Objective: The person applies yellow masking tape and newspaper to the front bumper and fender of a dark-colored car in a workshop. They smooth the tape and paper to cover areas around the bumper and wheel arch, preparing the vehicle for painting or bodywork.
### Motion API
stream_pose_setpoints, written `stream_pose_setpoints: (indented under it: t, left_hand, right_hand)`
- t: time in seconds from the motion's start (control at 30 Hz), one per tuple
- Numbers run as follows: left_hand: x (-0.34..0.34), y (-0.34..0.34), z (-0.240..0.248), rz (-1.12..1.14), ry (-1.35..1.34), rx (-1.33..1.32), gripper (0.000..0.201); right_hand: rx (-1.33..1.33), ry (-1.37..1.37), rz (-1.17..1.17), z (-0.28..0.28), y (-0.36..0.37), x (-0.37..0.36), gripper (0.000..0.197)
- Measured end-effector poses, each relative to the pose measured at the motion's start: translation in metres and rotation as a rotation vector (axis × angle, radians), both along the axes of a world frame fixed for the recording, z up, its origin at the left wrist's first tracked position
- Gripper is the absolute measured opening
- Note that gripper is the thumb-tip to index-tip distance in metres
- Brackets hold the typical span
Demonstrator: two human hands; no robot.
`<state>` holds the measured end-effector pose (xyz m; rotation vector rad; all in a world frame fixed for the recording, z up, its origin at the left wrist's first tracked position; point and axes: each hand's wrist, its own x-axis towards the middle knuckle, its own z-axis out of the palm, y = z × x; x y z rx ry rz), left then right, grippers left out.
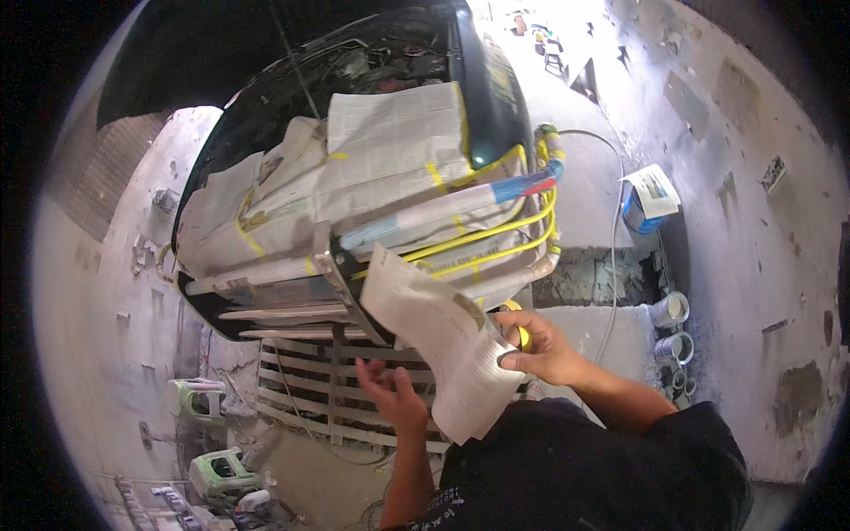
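My right hand (544,351) pinches a curling sheet of newspaper (469,376) and also holds a roll of yellow masking tape (524,338). The sheet hangs in a wave before my chest, its far end near the metal bracket of the bumper bar. My left hand (396,396) is open, fingers apart and holding nothing, just left of the sheet. Ahead is a vehicle front masked with newspaper (390,133) and yellow tape. Its tubular front bar (443,217) is partly wrapped in paper, with yellow tape wound around thinner rails.
A slatted metal grate (301,398) lies below the bumper. To the right stand a blue can (639,212) with paper on top and several open tins (670,309) along the wall. A hose (614,265) crosses the floor. Pale green plastic parts (221,472) lie at lower left.
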<state>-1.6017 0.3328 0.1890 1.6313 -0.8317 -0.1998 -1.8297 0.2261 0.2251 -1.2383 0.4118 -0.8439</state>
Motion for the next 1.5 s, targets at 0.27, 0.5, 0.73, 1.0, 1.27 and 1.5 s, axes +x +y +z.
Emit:
stream_pose_setpoints:
  t: [0.27, 0.5, 0.73, 1.0, 1.27, 1.5]
  left_hand:
    - [-0.084, -0.030, 0.096, -1.130, 0.250, 0.293, 0.098]
    - [-0.092, -0.043, 0.102, -1.443, 0.504, 0.414, 0.105]
    - [-0.094, -0.044, 0.077, -1.419, 0.680, 0.466, 0.071]
    - [-0.121, -0.062, 0.052, -1.231, 0.799, 0.444, 0.047]
    - [-0.171, -0.136, 0.036, -0.862, 0.478, 0.327, 0.053]
    - [-0.240, -0.210, 0.044, -0.696, 0.014, 0.316, 0.063]
  right_hand:
    - [-0.263, 0.060, -0.106, 0.027, -0.017, -0.050, 0.065]
    - [-0.388, 0.205, -0.244, 0.034, -0.003, -0.056, 0.059]
    - [-0.353, 0.375, -0.337, 0.039, 0.023, -0.067, 0.051]
    - [-0.263, 0.388, -0.448, 0.032, 0.020, -0.117, 0.046]
    - [-0.271, 0.532, -0.496, 0.045, -0.030, -0.277, 0.043]
    - [-0.242, 0.779, -0.664, 0.048, -0.079, -0.449, 0.039]
